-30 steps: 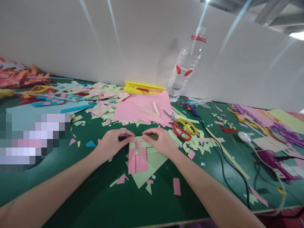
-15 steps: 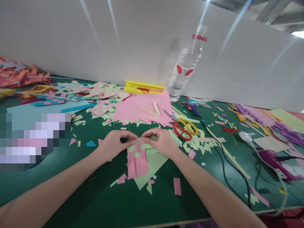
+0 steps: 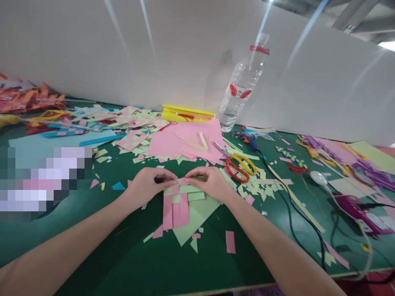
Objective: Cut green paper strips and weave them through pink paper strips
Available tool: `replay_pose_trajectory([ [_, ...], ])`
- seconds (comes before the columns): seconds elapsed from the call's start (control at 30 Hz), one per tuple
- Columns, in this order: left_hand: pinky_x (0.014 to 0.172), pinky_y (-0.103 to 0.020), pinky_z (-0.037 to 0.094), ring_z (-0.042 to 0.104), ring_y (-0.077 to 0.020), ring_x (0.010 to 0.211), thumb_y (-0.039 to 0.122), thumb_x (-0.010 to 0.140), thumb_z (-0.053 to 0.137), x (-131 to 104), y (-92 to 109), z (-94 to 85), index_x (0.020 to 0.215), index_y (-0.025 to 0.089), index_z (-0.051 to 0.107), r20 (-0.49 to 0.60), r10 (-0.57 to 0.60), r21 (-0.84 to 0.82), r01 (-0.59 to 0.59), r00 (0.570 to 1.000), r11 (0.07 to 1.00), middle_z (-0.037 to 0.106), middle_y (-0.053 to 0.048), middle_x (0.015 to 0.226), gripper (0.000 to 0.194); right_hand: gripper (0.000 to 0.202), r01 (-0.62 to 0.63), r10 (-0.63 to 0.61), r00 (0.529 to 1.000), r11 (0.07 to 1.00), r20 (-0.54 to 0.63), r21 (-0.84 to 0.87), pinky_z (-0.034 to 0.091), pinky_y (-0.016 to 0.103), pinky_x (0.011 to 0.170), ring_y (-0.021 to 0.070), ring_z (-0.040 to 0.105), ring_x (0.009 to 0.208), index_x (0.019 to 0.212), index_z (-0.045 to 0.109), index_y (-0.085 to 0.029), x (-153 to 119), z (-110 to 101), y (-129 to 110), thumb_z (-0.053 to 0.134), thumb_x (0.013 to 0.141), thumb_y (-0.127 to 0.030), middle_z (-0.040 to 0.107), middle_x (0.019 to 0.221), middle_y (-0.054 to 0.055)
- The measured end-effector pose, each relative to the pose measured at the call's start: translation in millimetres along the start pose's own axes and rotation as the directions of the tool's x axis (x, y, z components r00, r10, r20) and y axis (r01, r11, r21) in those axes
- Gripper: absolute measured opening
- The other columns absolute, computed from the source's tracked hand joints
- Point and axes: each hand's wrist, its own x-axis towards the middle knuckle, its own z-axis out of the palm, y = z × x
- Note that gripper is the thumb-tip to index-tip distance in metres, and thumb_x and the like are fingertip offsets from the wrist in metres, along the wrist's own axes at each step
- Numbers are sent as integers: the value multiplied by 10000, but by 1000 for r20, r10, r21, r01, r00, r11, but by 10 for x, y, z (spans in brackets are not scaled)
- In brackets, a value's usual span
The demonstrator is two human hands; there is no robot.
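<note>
Between my two hands lies a small weave of pink and light green paper strips (image 3: 180, 209), its pink ends hanging toward me. My left hand (image 3: 149, 183) pinches the weave's upper left edge between thumb and fingers. At the upper right edge, my right hand (image 3: 206, 181) pinches the strips the same way. The fingertips of both hands are close together and hide part of the top edge. Partly beneath the weave is a light green paper sheet (image 3: 202, 220).
Scissors (image 3: 239, 164) with red and yellow handles lie behind my right hand, near a pink sheet (image 3: 188, 139). A plastic bottle (image 3: 239, 92) leans on the wall. A glue gun (image 3: 249, 139) trails a black cable. Paper scraps (image 3: 257, 189) surround the work.
The weave has shifted slightly left and up, and its pink strips hang a little differently. Both hands keep their pinch, with the fingertips slightly farther apart.
</note>
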Motion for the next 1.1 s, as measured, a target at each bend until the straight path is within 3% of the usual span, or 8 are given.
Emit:
replay_pose_trajectory([
  [0.5, 621, -273, 521, 651, -206, 720, 505, 716, 604, 5, -15, 8, 798, 250, 714, 26, 3, -31, -2, 1000, 1000, 726, -16, 800, 290, 103, 71, -73, 996, 997, -52, -37, 496, 257, 696, 127, 629, 736, 793, 694, -221, 0, 87, 9, 606, 787, -273, 704, 792, -6],
  [0.83, 621, -248, 507, 645, -183, 707, 429, 741, 602, 9, -12, -1, 801, 242, 711, 24, 23, -16, -23, 999, 1000, 720, -20, 798, 224, 88, 87, -88, 993, 996, -82, -13, 500, 248, 689, 126, 630, 732, 771, 698, -230, 7, 116, 21, 619, 778, -269, 704, 776, -13],
  [1.1, 642, -254, 505, 644, -193, 730, 452, 750, 580, 23, -39, 1, 806, 240, 707, 5, 39, 29, -39, 999, 999, 719, -18, 818, 253, 143, 94, -110, 985, 988, -133, -124, 478, 250, 675, 133, 623, 746, 810, 687, -223, 20, 118, 24, 604, 796, -339, 703, 781, 2],
])
